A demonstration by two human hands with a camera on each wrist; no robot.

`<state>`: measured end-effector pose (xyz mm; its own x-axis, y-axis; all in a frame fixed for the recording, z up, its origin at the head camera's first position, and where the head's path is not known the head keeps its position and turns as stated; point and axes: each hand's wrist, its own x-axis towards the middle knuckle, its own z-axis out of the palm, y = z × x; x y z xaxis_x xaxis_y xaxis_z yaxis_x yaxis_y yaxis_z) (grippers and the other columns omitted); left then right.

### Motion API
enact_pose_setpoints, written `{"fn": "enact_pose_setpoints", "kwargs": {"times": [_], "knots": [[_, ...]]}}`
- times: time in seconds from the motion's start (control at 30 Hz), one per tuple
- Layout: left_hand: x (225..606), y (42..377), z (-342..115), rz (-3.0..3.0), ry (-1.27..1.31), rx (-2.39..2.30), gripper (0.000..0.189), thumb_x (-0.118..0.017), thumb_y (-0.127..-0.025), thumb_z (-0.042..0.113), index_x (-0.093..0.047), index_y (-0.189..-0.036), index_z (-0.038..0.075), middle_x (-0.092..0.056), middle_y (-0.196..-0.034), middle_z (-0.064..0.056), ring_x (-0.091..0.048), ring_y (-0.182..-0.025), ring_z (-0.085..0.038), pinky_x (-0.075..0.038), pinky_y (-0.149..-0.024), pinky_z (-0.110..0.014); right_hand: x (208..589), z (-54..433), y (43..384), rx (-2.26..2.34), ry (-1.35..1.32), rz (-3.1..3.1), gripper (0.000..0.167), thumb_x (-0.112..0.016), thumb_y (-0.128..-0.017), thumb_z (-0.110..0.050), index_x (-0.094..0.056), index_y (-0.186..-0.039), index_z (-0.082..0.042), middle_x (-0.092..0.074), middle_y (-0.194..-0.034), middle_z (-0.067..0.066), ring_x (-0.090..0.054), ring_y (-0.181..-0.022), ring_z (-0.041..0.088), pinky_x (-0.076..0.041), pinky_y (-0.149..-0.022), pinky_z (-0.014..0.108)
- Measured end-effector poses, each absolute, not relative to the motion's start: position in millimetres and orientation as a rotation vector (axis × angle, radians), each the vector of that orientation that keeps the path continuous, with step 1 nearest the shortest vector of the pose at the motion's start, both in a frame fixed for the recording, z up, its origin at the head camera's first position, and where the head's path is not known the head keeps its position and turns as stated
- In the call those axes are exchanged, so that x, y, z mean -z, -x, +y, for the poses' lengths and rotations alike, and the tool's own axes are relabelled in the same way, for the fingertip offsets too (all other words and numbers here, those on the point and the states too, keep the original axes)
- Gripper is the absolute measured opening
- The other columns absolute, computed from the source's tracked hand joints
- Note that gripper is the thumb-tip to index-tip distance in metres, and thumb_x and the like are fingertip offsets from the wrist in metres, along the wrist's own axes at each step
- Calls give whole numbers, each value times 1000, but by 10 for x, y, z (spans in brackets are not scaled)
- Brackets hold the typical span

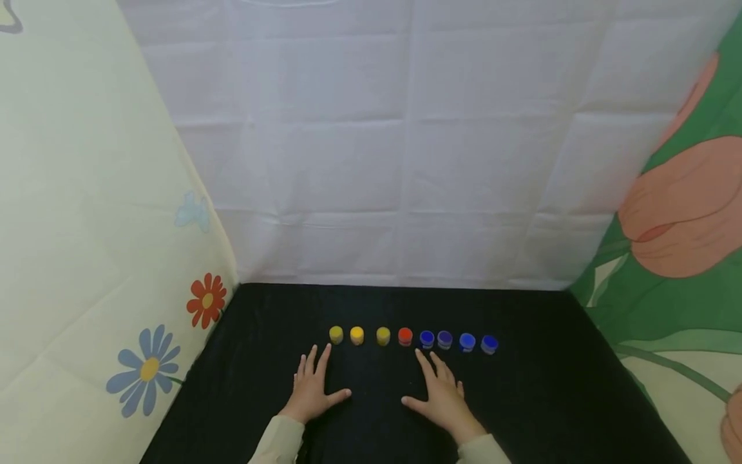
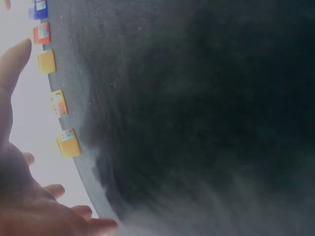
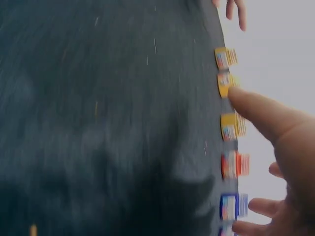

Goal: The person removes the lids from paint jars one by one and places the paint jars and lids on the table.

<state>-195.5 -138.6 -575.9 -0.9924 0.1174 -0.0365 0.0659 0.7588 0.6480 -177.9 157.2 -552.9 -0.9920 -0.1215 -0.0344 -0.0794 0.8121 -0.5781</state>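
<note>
Small lidded pots stand in a row across the black cloth. From the left come an olive-yellow pot [image 1: 336,334], a bright yellow pot [image 1: 357,335], another olive-yellow pot [image 1: 383,336] and a red pot [image 1: 405,336]. Several blue or violet pots [image 1: 467,342] continue the row rightward. My left hand [image 1: 310,390], fingers spread and thumb pointing inward, is just in front of the leftmost pots and holds nothing. Nearest the red and first blue pots is my right hand [image 1: 443,399], also spread and holding nothing. Whether either hand touches the cloth, I cannot tell.
Black cloth [image 1: 371,425] covers the table. Behind it hangs a creased white sheet [image 1: 371,161]. A flower-printed cloth [image 1: 116,258] borders the left, and a green cloth with large pink shapes [image 1: 684,303] borders the right.
</note>
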Motion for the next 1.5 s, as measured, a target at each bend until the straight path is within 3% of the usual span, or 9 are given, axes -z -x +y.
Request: {"fn": "enact_pose_setpoints", "kwargs": {"times": [0.13, 0.33, 0.53, 0.93, 1.3, 1.5], "knots": [[5793, 2056, -1394, 2839, -134, -1237, 88, -77, -91, 33, -27, -159, 7, -19, -160, -30, -21, -144, -56, -31, -105, -73, 5551, 1372, 1863, 1043, 231, 2911, 87, -86, -81, -27, -41, -152, -4, -39, -149, 30, -45, -130, 53, -36, -100, 73], [5817, 2209, -1409, 2763, -42, -1560, 64, -65, -98, 10, -32, -152, -4, -36, -146, -32, -44, -129, -49, -44, -100, -60, 5609, 1076, 2011, 1321, 294, 2827, 58, -77, -86, -6, -52, -138, 4, -55, -130, 25, -57, -117, 43, -47, -98, 58], [5780, 2379, -1427, 2641, 36, -1703, 55, -57, -100, 2, -35, -149, -7, -38, -146, -33, -47, -129, -49, -47, -101, -55, 5632, 859, 2180, 1549, 309, 2708, 44, -67, -88, 7, -57, -131, 7, -61, -124, 25, -63, -109, 40, -52, -93, 54], [5812, 2552, -1464, 2551, 12, -1769, 51, -47, -100, -6, -34, -150, -9, -37, -151, -35, -43, -136, -49, -44, -104, -57, 5645, 452, 2338, 1694, 382, 2398, 52, -54, -86, 18, -51, -138, 13, -53, -139, 31, -57, -124, 45, -47, -101, 55], [5805, 2665, -1419, 2531, -20, -1800, 50, -46, -99, -9, -34, -147, -13, -40, -148, -37, -44, -135, -49, -39, -108, -59, 5556, 153, 2482, 1781, 377, 2168, 70, -49, -84, 16, -24, -150, 19, -26, -155, 39, -36, -141, 50, -42, -107, 55], [5783, 2684, -1402, 2533, -41, -1797, 48, -47, -98, -10, -37, -145, -14, -44, -146, -37, -46, -134, -49, -38, -108, -60, 5585, 87, 2550, 1762, 319, 2172, 76, -47, -80, 18, -19, -151, 19, -21, -156, 40, -30, -143, 51, -37, -111, 56]]}}
